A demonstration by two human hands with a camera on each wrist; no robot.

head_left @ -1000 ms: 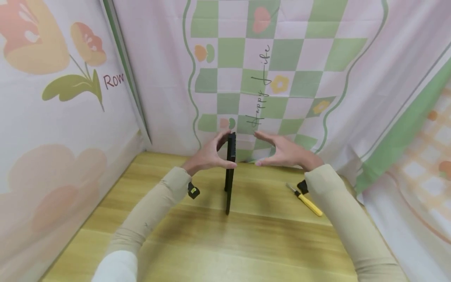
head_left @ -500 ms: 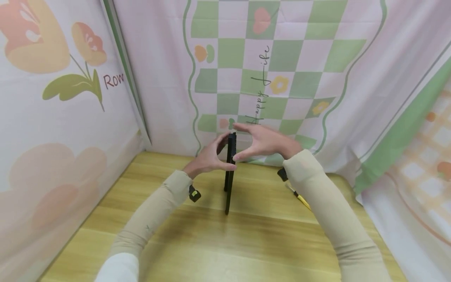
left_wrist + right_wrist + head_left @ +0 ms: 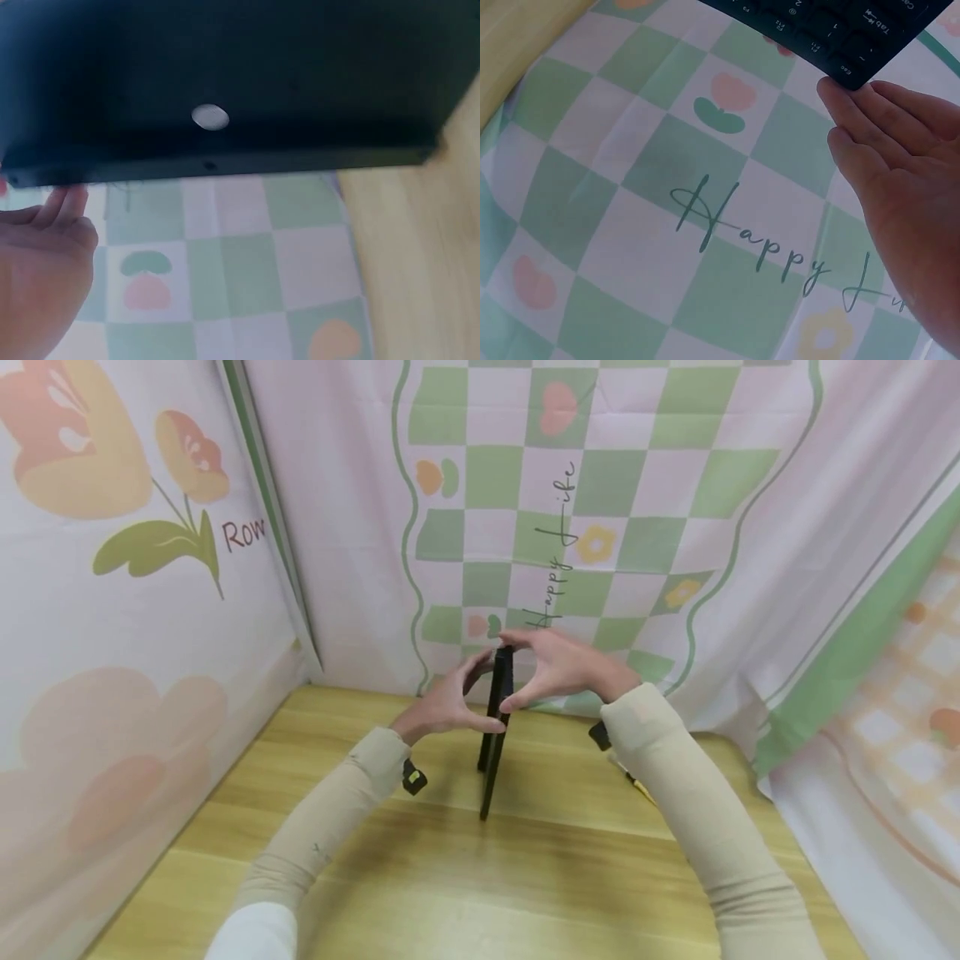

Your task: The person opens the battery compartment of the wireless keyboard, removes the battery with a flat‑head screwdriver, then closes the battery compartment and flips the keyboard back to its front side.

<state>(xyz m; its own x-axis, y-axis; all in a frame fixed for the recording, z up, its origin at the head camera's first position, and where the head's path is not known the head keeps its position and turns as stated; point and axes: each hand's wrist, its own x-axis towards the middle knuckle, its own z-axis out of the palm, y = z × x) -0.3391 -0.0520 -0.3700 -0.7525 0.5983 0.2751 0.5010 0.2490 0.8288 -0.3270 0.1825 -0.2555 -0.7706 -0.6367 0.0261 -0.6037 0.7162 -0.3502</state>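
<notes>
From the head we look forward and down on the tabletop [image 3: 420, 877], left hand [image 3: 448, 700] and right hand [image 3: 564, 667]; from the left wrist we face, very near, what is probably the dark back of the keyboard [image 3: 247, 60]; from the right wrist, its keyed corner; all three share the checked cloth [image 3: 491, 477].

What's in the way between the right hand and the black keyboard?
Nothing I can see: the right hand touches the keyboard with its fingertips. The left hand is there too. The yellow-handled tool lies off to the side on the table.
</notes>
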